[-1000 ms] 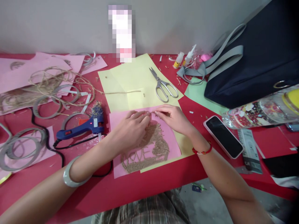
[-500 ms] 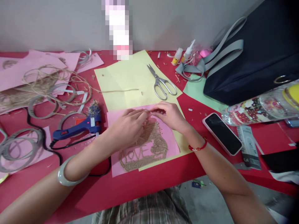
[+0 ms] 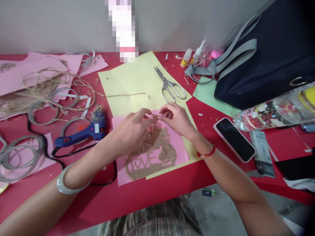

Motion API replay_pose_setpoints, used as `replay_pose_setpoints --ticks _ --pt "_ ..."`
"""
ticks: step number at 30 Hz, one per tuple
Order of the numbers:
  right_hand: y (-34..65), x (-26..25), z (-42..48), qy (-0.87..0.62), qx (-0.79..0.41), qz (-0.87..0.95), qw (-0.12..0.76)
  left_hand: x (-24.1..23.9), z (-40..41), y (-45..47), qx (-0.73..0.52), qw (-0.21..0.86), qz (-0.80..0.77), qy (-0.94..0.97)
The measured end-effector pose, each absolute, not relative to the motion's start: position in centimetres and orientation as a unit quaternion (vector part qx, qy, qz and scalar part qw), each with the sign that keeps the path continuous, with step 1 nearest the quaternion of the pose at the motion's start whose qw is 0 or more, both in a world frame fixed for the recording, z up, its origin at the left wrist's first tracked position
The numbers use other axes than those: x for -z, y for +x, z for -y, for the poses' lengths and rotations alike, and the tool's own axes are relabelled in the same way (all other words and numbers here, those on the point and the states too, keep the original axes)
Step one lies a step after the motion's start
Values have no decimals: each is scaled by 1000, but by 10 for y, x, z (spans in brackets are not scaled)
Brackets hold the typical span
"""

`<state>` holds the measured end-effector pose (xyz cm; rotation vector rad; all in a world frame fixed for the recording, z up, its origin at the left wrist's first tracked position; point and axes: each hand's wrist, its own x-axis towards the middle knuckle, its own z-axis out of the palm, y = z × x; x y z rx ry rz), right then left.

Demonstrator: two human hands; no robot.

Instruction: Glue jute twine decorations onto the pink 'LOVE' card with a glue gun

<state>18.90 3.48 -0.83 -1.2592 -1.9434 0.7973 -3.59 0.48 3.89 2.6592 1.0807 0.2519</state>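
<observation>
A pink paper sheet (image 3: 180,149) lies on the red table (image 3: 152,196) in front of me, with a brown twine picture (image 3: 152,157) glued on it that spells LOVE. My left hand (image 3: 133,131) and my right hand (image 3: 176,119) meet at the sheet's top edge. Both pinch with curled fingers at a short bit of twine, which is too small to see clearly. A pale bangle sits on my left wrist, and a red bracelet on my right.
A blue glue gun (image 3: 80,136) with black cord lies left of the sheet. Steel scissors (image 3: 169,87) rest on yellow paper (image 3: 133,82). Loose twine (image 3: 46,83) and grey rings (image 3: 17,157) lie at the left. A phone (image 3: 235,139), a bottle (image 3: 273,114) and a dark bag (image 3: 268,55) are at the right.
Both hands have lifted slightly and drawn toward the sheet's top edge, fingertips now raised off the twine picture. The view has shifted a little.
</observation>
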Motion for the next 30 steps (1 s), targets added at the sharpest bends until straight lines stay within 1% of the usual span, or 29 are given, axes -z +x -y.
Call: replay_pose_setpoints --ticks 5,10,17,30 --pt "187 8 -35 -485 -309 743 342 -34 -2 -30 -24 60 -372 926" --pt "190 9 -36 -473 -312 748 345 -30 -2 -30 -12 15 -375 927" --pt "196 8 -37 -467 -324 754 330 -30 -3 -30 -15 6 -375 927" --pt "193 9 -36 -466 -317 753 340 -32 -3 -31 -5 -14 -367 930"
